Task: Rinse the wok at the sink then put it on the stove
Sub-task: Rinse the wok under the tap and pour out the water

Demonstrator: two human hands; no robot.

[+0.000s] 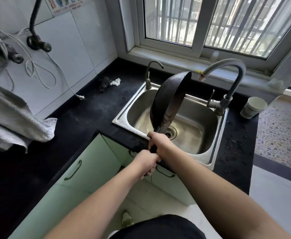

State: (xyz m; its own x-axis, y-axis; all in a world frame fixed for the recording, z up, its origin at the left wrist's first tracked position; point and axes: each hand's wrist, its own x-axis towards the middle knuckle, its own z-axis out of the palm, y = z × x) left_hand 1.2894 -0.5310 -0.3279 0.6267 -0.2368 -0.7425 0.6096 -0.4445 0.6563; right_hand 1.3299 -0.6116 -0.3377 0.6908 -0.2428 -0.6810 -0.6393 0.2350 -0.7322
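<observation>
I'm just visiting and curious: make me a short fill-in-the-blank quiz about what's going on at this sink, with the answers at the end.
1. Both hands, left hand and right hand, grip the wok's ____.
2. The wok is tipped on edge over the ____.
3. A paper cup stands on the counter beside the tall ____.
4. Through the window you can see vertical ____.

Missing words: handle; sink; faucet; bars

- We are in a home kitchen.
- We see a shiny metal sink (208, 149) set in a black counter (93, 107), with a bent tap (234, 80).
- We see green cupboard doors (93, 163) below and a window (210, 23) above.
</observation>
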